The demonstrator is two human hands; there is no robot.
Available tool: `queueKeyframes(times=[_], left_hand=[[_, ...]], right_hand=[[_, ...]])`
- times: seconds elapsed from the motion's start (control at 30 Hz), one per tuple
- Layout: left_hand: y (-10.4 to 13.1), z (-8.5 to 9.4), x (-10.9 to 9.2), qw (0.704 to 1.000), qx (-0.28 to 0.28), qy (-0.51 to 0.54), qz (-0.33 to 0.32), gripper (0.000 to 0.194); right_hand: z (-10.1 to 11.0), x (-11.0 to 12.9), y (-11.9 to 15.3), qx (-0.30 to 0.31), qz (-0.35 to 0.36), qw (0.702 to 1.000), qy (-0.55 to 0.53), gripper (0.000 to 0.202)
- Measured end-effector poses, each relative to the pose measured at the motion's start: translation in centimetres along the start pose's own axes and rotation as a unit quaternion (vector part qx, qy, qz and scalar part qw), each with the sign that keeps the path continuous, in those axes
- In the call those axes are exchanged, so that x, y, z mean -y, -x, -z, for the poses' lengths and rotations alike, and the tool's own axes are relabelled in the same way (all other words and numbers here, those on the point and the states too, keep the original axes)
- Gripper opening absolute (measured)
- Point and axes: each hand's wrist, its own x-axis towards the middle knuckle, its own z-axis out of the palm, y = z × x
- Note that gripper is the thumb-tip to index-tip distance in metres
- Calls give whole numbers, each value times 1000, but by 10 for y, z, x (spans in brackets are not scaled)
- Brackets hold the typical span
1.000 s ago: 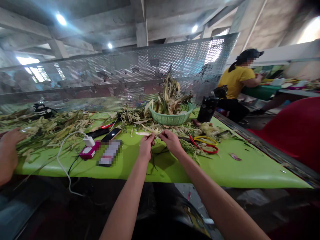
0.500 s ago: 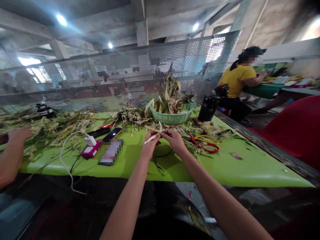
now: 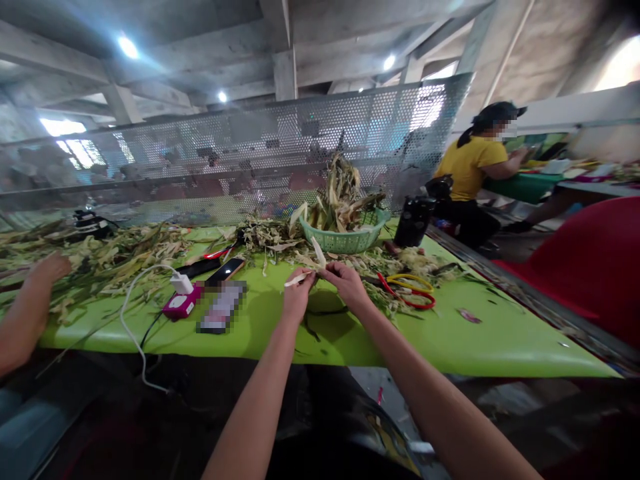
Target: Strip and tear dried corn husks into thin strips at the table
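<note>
Pale strips of what looks like dried corn husk (image 3: 319,251) are pinched between my two hands over the green table (image 3: 270,313). My left hand (image 3: 297,293) is closed on them, and one strip end sticks out over its knuckles. Fingertip to fingertip with it, my right hand (image 3: 344,283) grips the same piece, a wider end pointing up. Just beyond stands a light green basket (image 3: 345,241) heaped with dry husks (image 3: 343,193). Right of my right hand lie scissors with red and yellow handles (image 3: 407,290) among loose scraps.
Left are phones (image 3: 226,272), a magenta power block (image 3: 181,303) with a white cable, and a husk pile (image 3: 130,257) by another person's hand (image 3: 50,270). A black container (image 3: 414,220) stands right of the basket. Behind rises a perforated metal screen (image 3: 200,160); a red chair (image 3: 585,260) is at right.
The strip end between my hands has turned more upright and shows wider. My hands stay close together in nearly the same place. The other person's hand at left has shifted slightly right.
</note>
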Motion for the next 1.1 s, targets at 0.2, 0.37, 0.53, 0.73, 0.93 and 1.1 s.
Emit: queueKeyframes(times=[0.2,0.37,0.53,0.73,0.93,1.1], left_hand=[[-2,-3,4,999,-21,39,17,24],[-3,-2,6,995,-23,83,42,26],[-2,1,1,994,-4,100,53,28],[0,0,-4,984,69,156,59,35],[-1,1,-1,982,24,160,101,32],[-1,2,-2,981,15,146,126,32]], right_hand=[[-3,-2,-2,-9,-13,1000,-26,37],[-5,1,-1,7,-20,998,-52,37],[-1,6,2,28,-19,998,-61,35],[3,6,3,63,-21,996,-54,32],[4,2,2,65,-36,997,-37,30],[8,0,0,49,-28,998,-3,28]])
